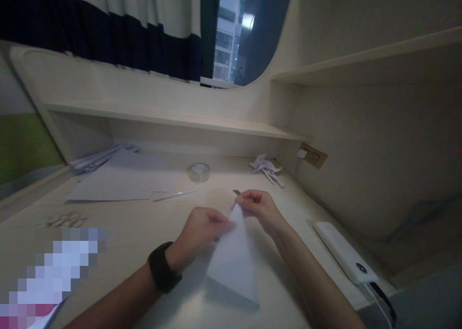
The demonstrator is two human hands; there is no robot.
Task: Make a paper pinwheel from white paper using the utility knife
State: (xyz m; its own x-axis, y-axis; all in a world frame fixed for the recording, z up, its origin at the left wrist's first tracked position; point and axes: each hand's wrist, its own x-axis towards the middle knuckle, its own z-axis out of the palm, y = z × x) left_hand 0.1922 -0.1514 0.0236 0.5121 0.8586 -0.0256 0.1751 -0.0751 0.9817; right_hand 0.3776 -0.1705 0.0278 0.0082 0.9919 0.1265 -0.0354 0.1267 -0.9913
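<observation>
A white sheet of paper [234,261], folded into a long triangle, stands up off the pale wooden desk [144,228] with its tip pointing away from me. My left hand [202,230], a black band on its wrist, is closed on the paper's left edge near the tip. My right hand [258,208] pinches the tip itself with fingers curled. Both hands hold the paper above the desk's middle.
A tape roll [199,172] and a white pen [175,194] lie beyond my hands. Flat paper sheets [119,179] sit at the back left, a folded paper shape [266,167] at the back right. A white power bank [344,252] with a cable lies at the right edge.
</observation>
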